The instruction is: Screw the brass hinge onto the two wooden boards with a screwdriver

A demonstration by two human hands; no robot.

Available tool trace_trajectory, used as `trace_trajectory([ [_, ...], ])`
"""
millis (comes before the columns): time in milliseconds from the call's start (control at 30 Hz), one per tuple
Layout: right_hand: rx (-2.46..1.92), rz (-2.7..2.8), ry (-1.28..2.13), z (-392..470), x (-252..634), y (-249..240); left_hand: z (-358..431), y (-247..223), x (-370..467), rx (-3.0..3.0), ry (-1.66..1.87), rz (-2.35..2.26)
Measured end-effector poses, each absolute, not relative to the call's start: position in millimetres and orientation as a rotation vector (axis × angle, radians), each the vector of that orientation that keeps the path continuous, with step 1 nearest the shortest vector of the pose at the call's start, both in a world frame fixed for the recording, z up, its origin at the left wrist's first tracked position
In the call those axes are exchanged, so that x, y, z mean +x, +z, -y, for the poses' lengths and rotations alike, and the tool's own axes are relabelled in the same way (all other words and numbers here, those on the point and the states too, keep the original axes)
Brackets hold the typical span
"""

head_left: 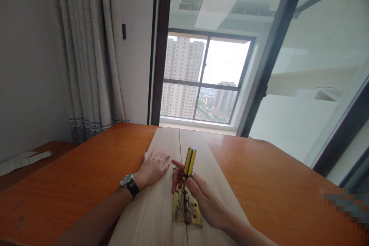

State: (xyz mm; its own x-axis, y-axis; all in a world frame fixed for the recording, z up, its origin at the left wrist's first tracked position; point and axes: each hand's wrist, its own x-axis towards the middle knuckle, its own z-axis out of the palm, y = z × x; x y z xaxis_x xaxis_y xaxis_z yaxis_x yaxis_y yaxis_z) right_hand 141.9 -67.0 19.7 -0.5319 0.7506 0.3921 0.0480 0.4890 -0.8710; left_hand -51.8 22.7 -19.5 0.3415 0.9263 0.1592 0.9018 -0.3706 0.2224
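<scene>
My right hand [200, 192] is closed around a screwdriver [189, 163] with a yellow and black handle. The handle points up, and the thin shaft slants down to the left leaf of a brass hinge [186, 211], where the tip meets what looks like a screw. That hinge lies across the seam between two pale wooden boards [155, 215]. Flat on the left board rests my left hand [155, 165], fingers spread, with a watch [129, 184] on its wrist. Small metal pieces [175, 170] show beside my right fingers, partly hidden.
The boards lie on an orange-brown wooden table [276, 177]. A grey curtain [89, 46] hangs behind it at the left, near a dark-framed glass door [164, 46]. A pale strip [25, 161] lies on a lower surface at the far left.
</scene>
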Motion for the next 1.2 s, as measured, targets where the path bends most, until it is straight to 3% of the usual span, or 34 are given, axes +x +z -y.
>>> trace_trajectory([
  [233,-0.713,1.857,0.903,65,145,18,-23,-21,-51,2.493,0.397,-1.703],
  [1200,-0.572,1.649,1.044,64,142,6,-25,-22,-52,2.511,0.418,-1.700],
])
